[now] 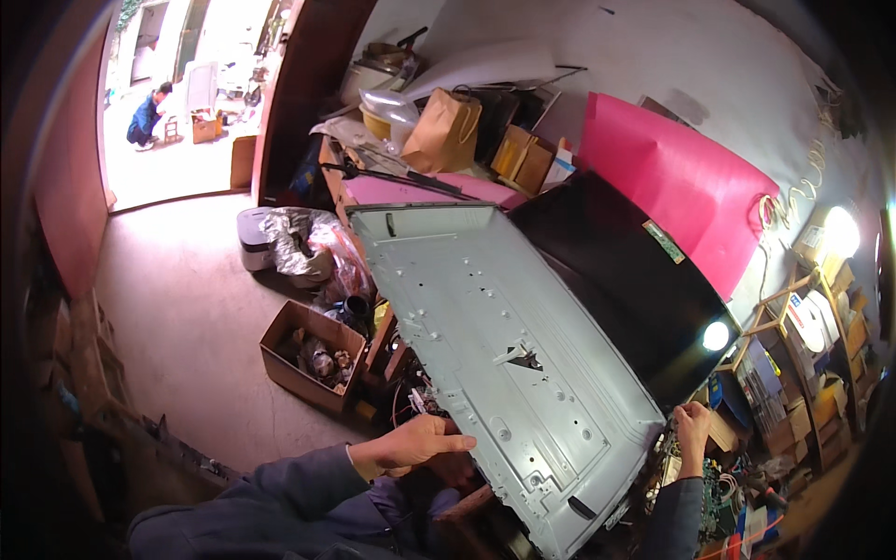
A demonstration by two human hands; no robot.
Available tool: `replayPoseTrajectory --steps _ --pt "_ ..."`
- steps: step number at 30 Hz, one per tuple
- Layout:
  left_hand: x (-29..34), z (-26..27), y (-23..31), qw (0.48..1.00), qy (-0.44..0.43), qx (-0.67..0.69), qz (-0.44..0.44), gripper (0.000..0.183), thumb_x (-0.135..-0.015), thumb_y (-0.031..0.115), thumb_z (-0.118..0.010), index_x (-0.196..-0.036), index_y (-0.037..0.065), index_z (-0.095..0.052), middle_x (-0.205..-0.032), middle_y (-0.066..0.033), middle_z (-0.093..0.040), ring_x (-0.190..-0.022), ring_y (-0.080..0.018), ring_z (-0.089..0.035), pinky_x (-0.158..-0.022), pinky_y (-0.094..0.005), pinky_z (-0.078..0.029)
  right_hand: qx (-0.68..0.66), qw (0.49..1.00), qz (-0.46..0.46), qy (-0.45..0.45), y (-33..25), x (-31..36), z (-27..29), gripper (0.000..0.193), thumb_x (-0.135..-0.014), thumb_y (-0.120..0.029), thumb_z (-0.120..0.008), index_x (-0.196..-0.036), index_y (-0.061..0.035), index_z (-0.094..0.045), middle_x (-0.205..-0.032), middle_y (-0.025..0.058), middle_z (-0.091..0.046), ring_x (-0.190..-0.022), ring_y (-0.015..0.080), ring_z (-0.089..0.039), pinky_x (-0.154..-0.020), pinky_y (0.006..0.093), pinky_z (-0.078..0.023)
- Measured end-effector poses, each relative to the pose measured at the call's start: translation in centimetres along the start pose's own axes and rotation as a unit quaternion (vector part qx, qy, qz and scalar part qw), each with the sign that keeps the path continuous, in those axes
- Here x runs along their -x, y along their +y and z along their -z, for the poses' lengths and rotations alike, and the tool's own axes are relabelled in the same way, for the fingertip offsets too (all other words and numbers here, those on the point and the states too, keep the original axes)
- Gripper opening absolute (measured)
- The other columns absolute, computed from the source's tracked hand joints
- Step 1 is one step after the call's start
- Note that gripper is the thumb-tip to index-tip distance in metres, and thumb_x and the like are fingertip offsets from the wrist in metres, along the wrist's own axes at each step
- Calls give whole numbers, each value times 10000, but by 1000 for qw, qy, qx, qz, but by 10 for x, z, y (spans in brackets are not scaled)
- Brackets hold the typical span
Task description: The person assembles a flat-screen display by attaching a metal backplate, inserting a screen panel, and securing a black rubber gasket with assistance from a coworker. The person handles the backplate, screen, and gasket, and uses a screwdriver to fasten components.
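A large grey metal back panel (485,308) with a raised rim, small holes and a triangular cutout lies tilted in front of me. My left hand (415,445) is at its near left edge, the thumb and index finger gripping the rim. Close beside the panel's right corner is my right hand (693,427), its fingers curled together; what they pinch is hidden. Behind the metal panel leans a glossy black screen (625,271), with a green label near its upper edge and a lamp reflected in it.
A cardboard box (313,355) of small parts sits on the floor at left, near a plastic-wrapped bundle (313,247). Pink sheeting (672,187) leans on the wall. Cluttered shelves (803,373) and circuit boards (719,495) stand right. Outside the doorway a person (147,117) crouches.
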State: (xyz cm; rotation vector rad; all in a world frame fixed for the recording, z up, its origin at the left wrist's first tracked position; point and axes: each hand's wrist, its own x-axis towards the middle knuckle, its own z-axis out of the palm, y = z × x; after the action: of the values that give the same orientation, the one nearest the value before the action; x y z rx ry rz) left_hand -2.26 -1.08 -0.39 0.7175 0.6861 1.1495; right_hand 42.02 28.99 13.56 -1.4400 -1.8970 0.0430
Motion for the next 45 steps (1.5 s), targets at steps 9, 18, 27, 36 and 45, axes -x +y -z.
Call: replayPoseTrajectory --steps 9,18,27,36,45 --pt "-1 -5 1 1000 -11 9 -16 298 -1000 210 -628 -1208 -3 -645 -935 -98 -732 -757 -180 -723 -708 -326 -608 -15 999 27 8 30 -13 -2 126 -880 -101 -663 -824 12 -653 -682 55 -632 -550 106 -569 -480 260 -430" --pt "-10 -7 -5 998 33 -11 -61 317 -980 190 -646 -1224 -13 -649 -1024 -89 -723 -781 -160 -696 -711 -301 -581 -188 977 -100 34 67 -34 6 176 -925 -164 -676 -1014 -20 -627 -742 5 -602 -563 67 -517 -471 225 -394" --pt "3 -16 8 993 105 -16 -45 301 -977 166 -628 -1178 -57 -638 -937 -136 -719 -700 -226 -708 -625 -331 -595 -241 940 -211 121 60 -60 -3 483 -899 -275 -738 -1297 -76 -549 -931 13 -603 -759 112 -556 -578 280 -458" --pt "0 -21 10 991 124 -25 -53 383 -944 161 -602 -1259 -50 -546 -1060 -162 -696 -816 -278 -725 -647 -395 -620 -194 948 -214 137 91 -96 -21 577 -887 -317 -754 -1333 -25 -533 -995 43 -604 -791 140 -553 -603 322 -466" --pt "-2 -26 3 989 131 -7 -64 528 -935 203 -602 -1379 -25 -429 -1181 -186 -644 -901 -326 -716 -637 -461 -640 -250 920 -249 169 72 -113 -30 589 -915 -362 -724 -1321 31 -559 -1185 144 -651 -925 217 -622 -681 367 -508"
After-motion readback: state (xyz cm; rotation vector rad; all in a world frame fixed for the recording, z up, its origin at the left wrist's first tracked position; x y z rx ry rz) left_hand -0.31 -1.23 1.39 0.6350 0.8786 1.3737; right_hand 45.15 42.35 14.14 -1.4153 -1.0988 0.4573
